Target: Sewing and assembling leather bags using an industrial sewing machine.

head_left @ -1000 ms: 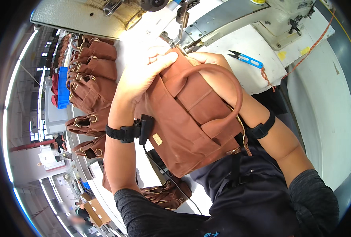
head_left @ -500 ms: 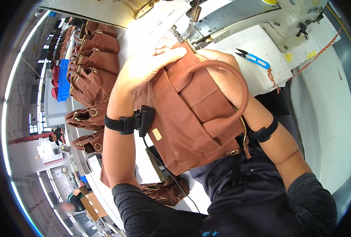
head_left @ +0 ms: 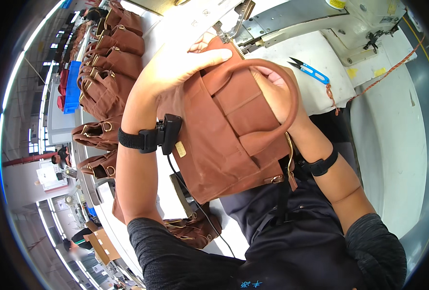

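Note:
A brown handbag (head_left: 214,140) lies tilted across my lap and the work surface, its top end under the sewing machine's presser foot (head_left: 222,35). My left hand (head_left: 190,63), washed out by glare, presses its thumb on the bag near the foot, the fingers curled at the far edge. Framed by the bag's rounded handle (head_left: 295,99), my right hand (head_left: 273,92) has its fingers bent in against the bag's edge; the bag hides part of it. A gold zipper (head_left: 290,154) with a leather pull runs along the right side.
Blue thread snips (head_left: 311,72) on an orange cord lie right of the foot. The sewing machine arm (head_left: 291,21) spans the top. Several finished brown bags (head_left: 110,92) line the left, near a blue bin (head_left: 72,87). More brown leather pieces (head_left: 195,232) sit below my left arm.
My right hand has drawn back from near the presser foot, its fingers now bent inside the handle's loop. The left thumb stays on the bag. The whole view has shifted slightly.

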`<state>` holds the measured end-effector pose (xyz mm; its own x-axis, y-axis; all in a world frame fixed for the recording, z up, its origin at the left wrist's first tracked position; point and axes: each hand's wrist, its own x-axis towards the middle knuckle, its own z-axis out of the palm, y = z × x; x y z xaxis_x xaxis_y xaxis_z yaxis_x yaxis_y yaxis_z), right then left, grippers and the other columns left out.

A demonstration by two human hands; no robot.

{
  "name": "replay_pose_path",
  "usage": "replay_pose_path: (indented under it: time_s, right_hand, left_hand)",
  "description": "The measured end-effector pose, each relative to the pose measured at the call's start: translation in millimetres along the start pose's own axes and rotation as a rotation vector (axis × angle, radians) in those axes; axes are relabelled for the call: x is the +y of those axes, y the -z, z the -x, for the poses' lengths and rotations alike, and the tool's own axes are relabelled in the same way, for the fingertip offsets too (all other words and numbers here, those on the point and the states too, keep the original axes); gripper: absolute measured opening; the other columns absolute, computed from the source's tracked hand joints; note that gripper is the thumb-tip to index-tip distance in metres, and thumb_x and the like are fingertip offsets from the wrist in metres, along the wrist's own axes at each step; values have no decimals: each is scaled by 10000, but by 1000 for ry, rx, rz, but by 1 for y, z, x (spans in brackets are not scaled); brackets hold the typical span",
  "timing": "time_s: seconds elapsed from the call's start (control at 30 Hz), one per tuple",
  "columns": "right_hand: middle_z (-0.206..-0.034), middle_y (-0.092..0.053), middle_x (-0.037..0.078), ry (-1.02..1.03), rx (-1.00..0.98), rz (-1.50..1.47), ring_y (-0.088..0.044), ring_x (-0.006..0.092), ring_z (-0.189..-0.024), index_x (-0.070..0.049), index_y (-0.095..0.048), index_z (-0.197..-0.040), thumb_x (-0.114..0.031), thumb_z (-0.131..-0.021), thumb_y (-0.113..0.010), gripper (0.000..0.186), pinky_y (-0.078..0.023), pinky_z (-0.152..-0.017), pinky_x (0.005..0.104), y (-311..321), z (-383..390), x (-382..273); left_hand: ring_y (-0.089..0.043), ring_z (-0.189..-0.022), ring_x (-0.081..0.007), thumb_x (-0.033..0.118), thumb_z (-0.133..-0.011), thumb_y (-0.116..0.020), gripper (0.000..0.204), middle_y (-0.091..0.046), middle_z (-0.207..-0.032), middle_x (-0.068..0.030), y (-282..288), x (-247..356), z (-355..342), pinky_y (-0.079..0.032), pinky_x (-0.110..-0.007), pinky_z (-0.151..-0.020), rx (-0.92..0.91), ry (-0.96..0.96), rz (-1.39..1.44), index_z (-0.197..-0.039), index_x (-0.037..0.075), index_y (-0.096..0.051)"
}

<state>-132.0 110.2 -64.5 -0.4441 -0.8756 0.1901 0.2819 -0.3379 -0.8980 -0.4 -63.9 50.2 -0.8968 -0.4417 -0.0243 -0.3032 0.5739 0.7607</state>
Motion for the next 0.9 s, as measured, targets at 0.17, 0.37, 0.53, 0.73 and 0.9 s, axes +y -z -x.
replay_pose_path:
  time_s: [0.17, 0.37, 0.53, 0.73, 0.9]
  right_hand:
    - [-1068, -794, 71, -9, -6, -64, -674, 85, -966, 70, -750, -1215, -81, -1075, -648, 230, -557, -855, 277, 1, -14, 8]
    - [-1082, -794, 79, 14, 5, -38, -686, 90, -983, 88, -745, -1227, -140, -1087, -652, 284, -563, -852, 276, -2, -16, 5]
    - [-899, -760, -16, -53, -76, 401, -624, 53, -796, 37, -781, -1138, -162, -1074, -650, 247, -511, -703, 273, 18, 8, -6]
    - [-839, -705, -36, -256, -258, 127, -587, 14, -720, 20, -755, -1104, -112, -1081, -637, 178, -458, -625, 203, 51, 63, -9]
    - [-736, -712, 35, -404, -446, 295, -578, 55, -497, -6, -731, -941, -163, -1102, -580, 271, -449, -448, 218, 67, 62, -29]
  left_hand:
    - [-583, -1005, -56, 249, -973, -831, 319, -669, -1053, 24, 10, 8, -5, -478, -236, -925, -29, 73, -110, -1167, 15, -735]
    - [-618, -1247, -149, 238, -920, -884, 518, -692, -1276, -73, 9, 14, -2, -453, -285, -1108, 45, 168, 8, -1302, -65, -709]
    - [-609, -1363, -263, 200, -993, -773, 536, -680, -1428, -122, 2, 35, 22, -379, -369, -1228, 159, 227, -40, -1457, -21, -618]
    - [-640, -1321, -252, 180, -949, -824, 513, -701, -1402, -129, -66, 82, 123, -481, -390, -1135, 351, 54, -350, -1409, 12, -670]
    - [-587, -1370, -392, 104, -808, -895, 526, -659, -1440, -141, -156, 100, 164, -477, -486, -1135, 386, -142, -682, -1309, 88, -733]
